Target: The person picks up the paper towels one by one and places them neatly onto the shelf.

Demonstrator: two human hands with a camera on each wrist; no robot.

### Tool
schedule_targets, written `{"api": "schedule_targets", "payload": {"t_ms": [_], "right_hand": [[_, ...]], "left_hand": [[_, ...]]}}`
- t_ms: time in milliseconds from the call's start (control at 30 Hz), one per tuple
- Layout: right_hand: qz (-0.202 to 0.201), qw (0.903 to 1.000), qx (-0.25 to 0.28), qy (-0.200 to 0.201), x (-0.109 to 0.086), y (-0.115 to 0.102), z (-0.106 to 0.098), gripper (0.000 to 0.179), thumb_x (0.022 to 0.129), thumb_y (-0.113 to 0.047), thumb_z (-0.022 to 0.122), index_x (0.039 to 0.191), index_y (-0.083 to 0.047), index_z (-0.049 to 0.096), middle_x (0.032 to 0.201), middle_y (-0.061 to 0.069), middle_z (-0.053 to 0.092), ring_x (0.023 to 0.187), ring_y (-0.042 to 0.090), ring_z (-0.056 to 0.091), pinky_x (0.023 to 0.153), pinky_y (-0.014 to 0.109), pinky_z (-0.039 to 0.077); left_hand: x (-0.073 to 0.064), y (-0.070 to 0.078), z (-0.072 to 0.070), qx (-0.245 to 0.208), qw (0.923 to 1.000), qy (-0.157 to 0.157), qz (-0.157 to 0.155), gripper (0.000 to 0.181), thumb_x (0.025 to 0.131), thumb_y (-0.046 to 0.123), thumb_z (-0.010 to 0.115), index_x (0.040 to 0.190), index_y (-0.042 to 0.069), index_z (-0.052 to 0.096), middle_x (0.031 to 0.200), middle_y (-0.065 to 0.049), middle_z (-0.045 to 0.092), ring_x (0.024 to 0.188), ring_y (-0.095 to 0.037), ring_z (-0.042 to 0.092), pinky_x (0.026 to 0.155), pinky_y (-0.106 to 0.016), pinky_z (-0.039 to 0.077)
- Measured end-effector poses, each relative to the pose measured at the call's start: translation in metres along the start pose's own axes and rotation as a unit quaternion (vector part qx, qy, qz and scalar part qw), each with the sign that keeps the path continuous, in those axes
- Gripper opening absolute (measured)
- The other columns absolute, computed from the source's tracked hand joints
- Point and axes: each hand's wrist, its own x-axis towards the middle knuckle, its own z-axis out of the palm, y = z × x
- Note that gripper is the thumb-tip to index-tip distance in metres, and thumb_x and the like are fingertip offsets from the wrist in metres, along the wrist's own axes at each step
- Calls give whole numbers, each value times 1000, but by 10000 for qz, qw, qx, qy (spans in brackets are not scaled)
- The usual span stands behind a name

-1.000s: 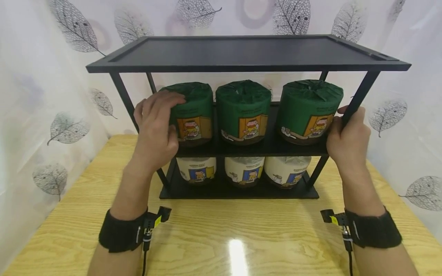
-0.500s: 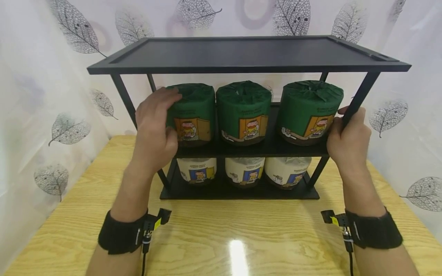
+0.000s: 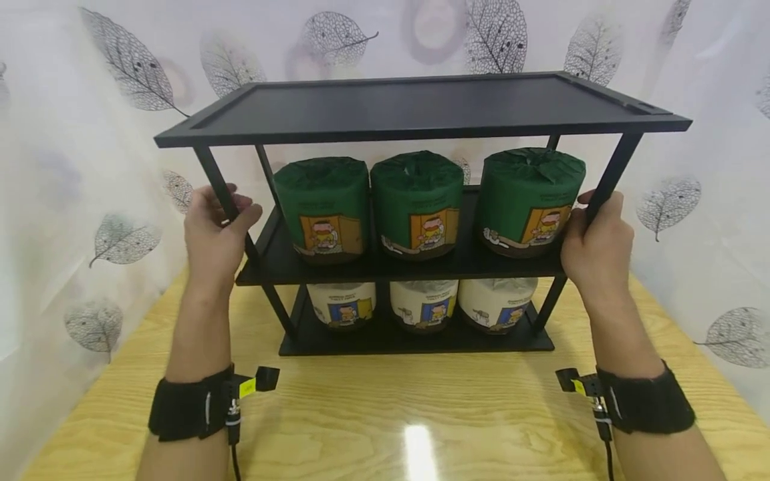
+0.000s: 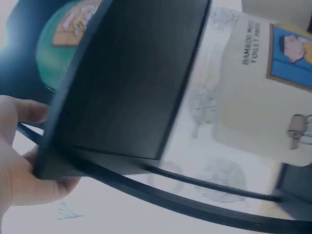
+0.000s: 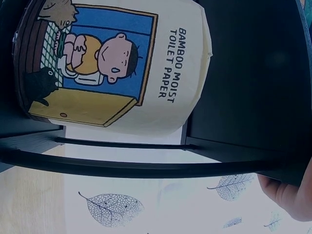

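A black three-tier rack [image 3: 409, 107] stands in front of me. Its middle shelf bears three green-wrapped toilet rolls: left [image 3: 325, 200], centre [image 3: 418, 194] and right [image 3: 532, 194]. Three cream-wrapped rolls sit on the bottom shelf, one of them this roll [image 3: 424, 297]. My left hand [image 3: 216, 230] holds the left front post, fingers behind it and thumb on its inner side. In the left wrist view, thumb and fingers [image 4: 41, 192] show around the post by the middle shelf's corner. My right hand [image 3: 598, 247] grips the right front post, beside the right green roll.
The rack rests on a light wooden table [image 3: 385, 401]. Behind and at both sides hangs a white curtain [image 3: 126, 280] with leaf prints. Each wrist wears a black strap [image 3: 192, 407] with a small camera and cable.
My left hand has let go of the left green roll and moved left onto the front post. The right hand stays on its post. The head view has tilted slightly.
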Motion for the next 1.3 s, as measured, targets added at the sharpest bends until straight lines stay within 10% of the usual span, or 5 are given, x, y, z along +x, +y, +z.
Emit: {"api": "schedule_targets", "payload": {"t_ms": [300, 600, 967, 1300], "right_hand": [[27, 10000, 25, -36, 2, 5, 0, 27, 99, -17, 45, 116, 2, 53, 92, 31, 63, 86, 47, 60, 67, 47, 38], [544, 9894, 352, -1299, 15, 10, -7, 17, 98, -17, 42, 92, -5, 52, 82, 13, 60, 73, 11, 54, 65, 30, 39], [339, 9927, 571, -1003, 24, 31, 13, 22, 100, -19, 37, 86, -7, 50, 69, -3, 49, 70, 19, 47, 59, 29, 35], [348, 9930, 518, -1002, 15, 54, 25, 20, 99, -15, 36, 88, -5, 49, 75, 9, 50, 70, 23, 47, 56, 29, 35]], "left_hand": [[7, -17, -9, 1133, 9739, -1952, -228, 40, 104, 27, 47, 128, -1, 62, 134, -23, 59, 130, -38, 50, 105, -52, 38], [1, -32, -15, 1353, 9712, -1875, 577, 48, 108, 30, 37, 83, -6, 56, 73, -12, 53, 74, -22, 50, 68, -28, 39], [20, -58, 18, 1480, 9645, -2057, 744, 49, 108, 24, 37, 63, 6, 43, 50, 4, 40, 47, -17, 41, 48, -29, 35], [20, -78, 41, 1813, 9573, -2123, 746, 49, 107, 22, 36, 60, 11, 40, 48, 5, 36, 47, -18, 39, 49, -30, 32]]}}
